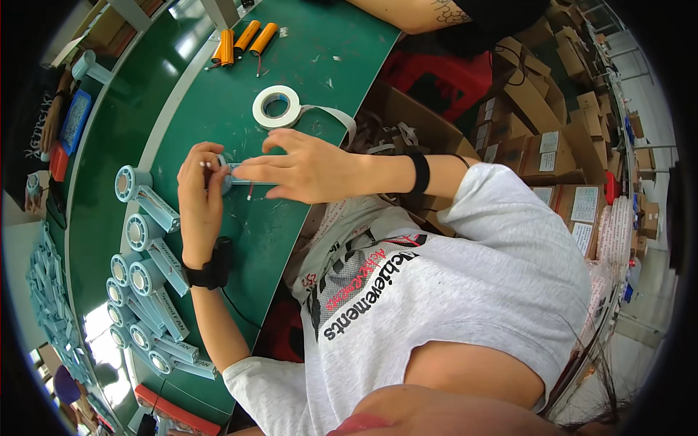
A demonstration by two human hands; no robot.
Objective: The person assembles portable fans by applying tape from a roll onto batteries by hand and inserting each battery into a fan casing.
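A light blue part, apparently a handheld fan, lies between my hands; its round end [226,168] is in my left hand [200,192]. That hand is closed, thumb and fingers pinched round the piece. My right hand [309,168] reaches over the narrow end, its fingers stretched and apart, some fingertips resting on it and one finger raised. A short wire with a red end [251,192] hangs below the fingers. Beyond my right hand, a white tape roll [277,107] lies on the green table [327,51], with a loose strip trailing to the table edge.
Several orange cylindrical battery cells [247,40] with leads lie at the far end. Light blue fans [149,276] stand in a row along the left. A red object [174,409] lies low on the left. Cardboard boxes [542,156] stand to the right; another person's arm [407,13] is at the top.
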